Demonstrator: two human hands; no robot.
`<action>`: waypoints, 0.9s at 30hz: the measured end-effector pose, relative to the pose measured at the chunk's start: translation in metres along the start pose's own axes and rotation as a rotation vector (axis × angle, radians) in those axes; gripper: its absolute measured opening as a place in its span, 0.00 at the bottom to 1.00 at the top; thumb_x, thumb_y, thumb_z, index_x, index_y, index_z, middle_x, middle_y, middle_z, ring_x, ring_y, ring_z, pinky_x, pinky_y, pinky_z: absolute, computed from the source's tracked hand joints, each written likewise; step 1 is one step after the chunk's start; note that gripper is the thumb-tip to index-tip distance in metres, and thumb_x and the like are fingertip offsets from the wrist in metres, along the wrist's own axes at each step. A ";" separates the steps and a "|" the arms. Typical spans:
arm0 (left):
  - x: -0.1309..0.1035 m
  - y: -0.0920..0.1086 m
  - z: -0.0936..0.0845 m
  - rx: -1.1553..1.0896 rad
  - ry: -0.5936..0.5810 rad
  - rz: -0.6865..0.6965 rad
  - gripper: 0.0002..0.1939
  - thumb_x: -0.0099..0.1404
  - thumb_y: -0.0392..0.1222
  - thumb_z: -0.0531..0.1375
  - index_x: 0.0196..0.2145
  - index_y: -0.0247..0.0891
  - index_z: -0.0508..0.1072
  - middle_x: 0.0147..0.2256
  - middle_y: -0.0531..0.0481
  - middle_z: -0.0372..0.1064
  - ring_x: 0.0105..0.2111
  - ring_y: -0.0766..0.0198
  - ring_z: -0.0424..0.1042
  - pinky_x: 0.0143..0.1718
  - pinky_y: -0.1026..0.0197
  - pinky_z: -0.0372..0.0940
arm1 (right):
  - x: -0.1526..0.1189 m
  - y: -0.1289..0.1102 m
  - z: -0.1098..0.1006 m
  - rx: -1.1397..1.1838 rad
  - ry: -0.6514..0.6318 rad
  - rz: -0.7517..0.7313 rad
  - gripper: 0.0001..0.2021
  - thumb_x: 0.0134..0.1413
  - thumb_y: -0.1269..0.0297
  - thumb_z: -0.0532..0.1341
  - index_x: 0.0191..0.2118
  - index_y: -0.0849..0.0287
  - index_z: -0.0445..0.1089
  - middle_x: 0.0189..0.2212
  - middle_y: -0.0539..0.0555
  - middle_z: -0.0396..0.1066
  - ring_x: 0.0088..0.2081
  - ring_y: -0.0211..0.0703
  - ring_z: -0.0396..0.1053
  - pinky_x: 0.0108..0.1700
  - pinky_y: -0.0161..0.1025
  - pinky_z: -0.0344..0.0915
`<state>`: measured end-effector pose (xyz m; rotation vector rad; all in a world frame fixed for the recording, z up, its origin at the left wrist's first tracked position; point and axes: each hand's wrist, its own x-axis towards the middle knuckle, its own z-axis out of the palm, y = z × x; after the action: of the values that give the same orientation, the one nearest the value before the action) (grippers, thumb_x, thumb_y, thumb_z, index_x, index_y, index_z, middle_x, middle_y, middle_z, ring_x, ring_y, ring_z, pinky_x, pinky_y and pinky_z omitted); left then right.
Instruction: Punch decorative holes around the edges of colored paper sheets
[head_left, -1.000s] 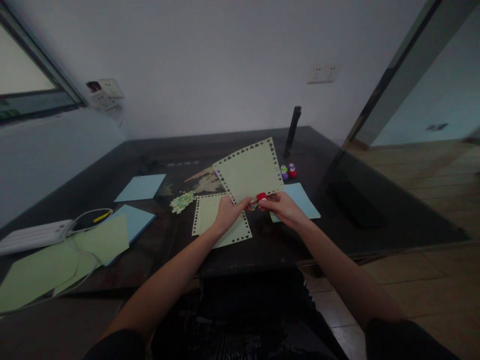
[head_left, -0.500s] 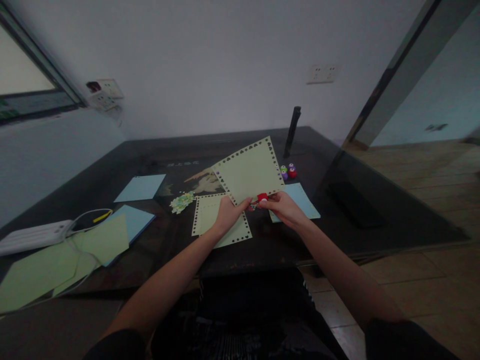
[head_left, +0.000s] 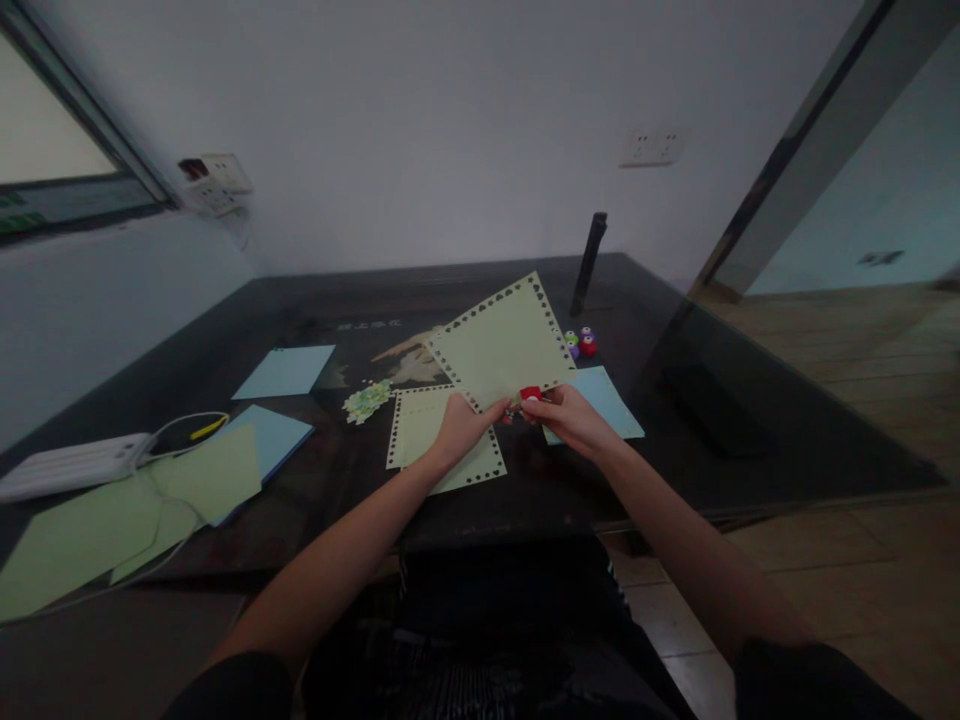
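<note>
- Your left hand [head_left: 461, 432] reaches forward, its fingers pinching the pale green sheet [head_left: 501, 338] at the near edge.
- Your right hand [head_left: 576, 418] comes from the right, its fingers closed on the small red tool [head_left: 531, 394], at this same edge.
- Paper scraps [head_left: 367, 400] lie left on the dark worktop [head_left: 540, 505].
- Beyond is a pale wall [head_left: 450, 130].

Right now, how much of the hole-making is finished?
Looks done: shapes along the top and sides of the held sheet. In hand: left hand steadies it, right hand grips a red punch at its bottom edge. Perhaps left: the rest of that edge, partly hidden, and the plain green sheets.
</note>
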<state>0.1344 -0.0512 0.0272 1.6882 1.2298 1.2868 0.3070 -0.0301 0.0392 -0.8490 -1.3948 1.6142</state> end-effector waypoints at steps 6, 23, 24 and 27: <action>0.002 -0.005 0.001 -0.046 -0.012 -0.019 0.08 0.59 0.43 0.59 0.31 0.36 0.74 0.24 0.50 0.74 0.25 0.65 0.73 0.33 0.60 0.69 | -0.001 0.000 -0.002 0.016 -0.023 -0.002 0.14 0.39 0.57 0.69 0.29 0.60 0.69 0.24 0.50 0.67 0.26 0.35 0.62 0.31 0.37 0.60; 0.001 -0.003 0.001 0.018 0.026 -0.037 0.14 0.61 0.45 0.57 0.24 0.34 0.74 0.24 0.48 0.74 0.25 0.64 0.74 0.35 0.60 0.69 | 0.000 0.003 -0.002 -0.050 -0.016 -0.011 0.12 0.39 0.61 0.69 0.32 0.61 0.73 0.31 0.55 0.75 0.30 0.39 0.70 0.36 0.39 0.65; 0.001 -0.003 0.001 0.015 0.021 -0.037 0.13 0.61 0.45 0.57 0.25 0.34 0.75 0.24 0.48 0.74 0.25 0.64 0.74 0.34 0.60 0.69 | 0.000 0.003 -0.001 -0.047 -0.003 -0.008 0.12 0.39 0.61 0.69 0.32 0.61 0.73 0.30 0.55 0.75 0.31 0.40 0.70 0.36 0.39 0.65; 0.001 -0.005 0.003 0.007 0.004 -0.021 0.11 0.61 0.45 0.58 0.29 0.34 0.75 0.24 0.49 0.75 0.25 0.65 0.73 0.32 0.61 0.68 | 0.001 0.005 -0.001 -0.034 0.023 -0.012 0.13 0.38 0.61 0.69 0.32 0.61 0.73 0.30 0.55 0.74 0.32 0.40 0.70 0.37 0.39 0.65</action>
<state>0.1355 -0.0488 0.0220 1.6743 1.2530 1.2749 0.3068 -0.0295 0.0342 -0.8740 -1.4123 1.5714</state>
